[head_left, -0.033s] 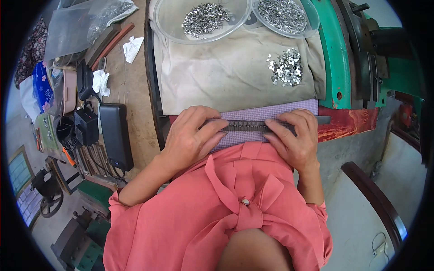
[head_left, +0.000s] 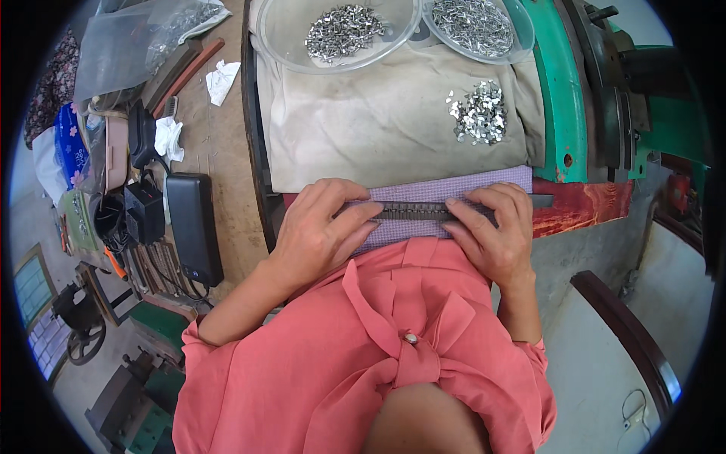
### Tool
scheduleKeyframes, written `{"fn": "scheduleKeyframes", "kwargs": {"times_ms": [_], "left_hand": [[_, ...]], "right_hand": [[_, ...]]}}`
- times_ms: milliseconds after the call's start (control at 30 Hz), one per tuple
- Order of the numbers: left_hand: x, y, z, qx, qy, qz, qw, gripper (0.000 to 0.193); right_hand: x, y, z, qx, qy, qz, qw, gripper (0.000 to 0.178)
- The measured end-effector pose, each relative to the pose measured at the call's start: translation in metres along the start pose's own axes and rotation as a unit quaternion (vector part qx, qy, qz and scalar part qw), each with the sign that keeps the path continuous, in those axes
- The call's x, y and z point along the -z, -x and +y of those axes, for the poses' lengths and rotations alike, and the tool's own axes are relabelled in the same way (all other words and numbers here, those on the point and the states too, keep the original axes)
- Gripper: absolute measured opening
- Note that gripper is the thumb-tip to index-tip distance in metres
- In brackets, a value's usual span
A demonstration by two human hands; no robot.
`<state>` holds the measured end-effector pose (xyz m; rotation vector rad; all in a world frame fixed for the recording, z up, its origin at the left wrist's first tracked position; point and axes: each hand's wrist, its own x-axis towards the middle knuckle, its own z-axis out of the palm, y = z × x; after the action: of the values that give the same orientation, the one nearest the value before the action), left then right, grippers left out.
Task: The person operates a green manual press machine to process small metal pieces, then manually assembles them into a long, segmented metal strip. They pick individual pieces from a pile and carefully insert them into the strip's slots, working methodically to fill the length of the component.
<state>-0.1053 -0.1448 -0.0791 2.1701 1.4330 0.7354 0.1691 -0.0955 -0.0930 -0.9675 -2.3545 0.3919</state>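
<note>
At the frame's centre, the left hand [head_left: 314, 219] and right hand [head_left: 501, 231], each partly closed, pinch a dark, seemingly metal strip [head_left: 412, 211] over checked cloth [head_left: 454, 184].

One beige cloth [head_left: 340, 129] lay spread out, with two clear round bowls at its far edge: one left bowl [head_left: 286, 45] and one right bowl [head_left: 523, 32]. Each held one pile of small silvery pieces [head_left: 344, 32], too many to count. One heap of flat shiny pieces [head_left: 482, 115], likewise too many, lay on the beige cloth's right part. At its near edge were one checked cloth [head_left: 508, 178], one dark slotted bar [head_left: 412, 211] and two hands, one left hand [head_left: 319, 219] and one right hand [head_left: 499, 231]. Left of the beige cloth, one wooden counter [head_left: 229, 189] bore two crumpled white tissues [head_left: 222, 82], one black slab-shaped device [head_left: 194, 227] and one reddish strip [head_left: 187, 78].
</note>
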Motion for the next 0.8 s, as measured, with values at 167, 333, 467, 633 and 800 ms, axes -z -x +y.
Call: {"fn": "scheduleKeyframes", "kwargs": {"times_ms": [167, 333, 467, 633, 800], "left_hand": [[-0.003, -0.002, 0.002, -0.018, -0.014, 0.012, 1.000, 0.026], [-0.006, -0.006, 0.005, -0.029, -0.049, 0.008, 0.998, 0.021], [-0.004, -0.014, 0.007, -0.045, -0.066, 0.000, 0.997, 0.020], [-0.002, -0.013, 0.007, -0.014, -0.035, 0.008, 0.999, 0.028], [0.001, -0.005, 0.002, -0.001, -0.037, -0.011, 0.999, 0.029]], "right_hand": [[-0.003, 0.001, 0.002, -0.001, -0.006, -0.008, 1.000, 0.040], [-0.004, -0.002, 0.001, 0.003, -0.017, -0.003, 1.000, 0.042], [-0.004, 0.002, 0.002, -0.009, -0.017, 0.002, 1.000, 0.045], [-0.002, 0.002, 0.004, -0.009, -0.017, -0.016, 1.000, 0.045], [0.000, 0.002, 0.006, -0.022, -0.015, -0.027, 0.999, 0.045]]}}
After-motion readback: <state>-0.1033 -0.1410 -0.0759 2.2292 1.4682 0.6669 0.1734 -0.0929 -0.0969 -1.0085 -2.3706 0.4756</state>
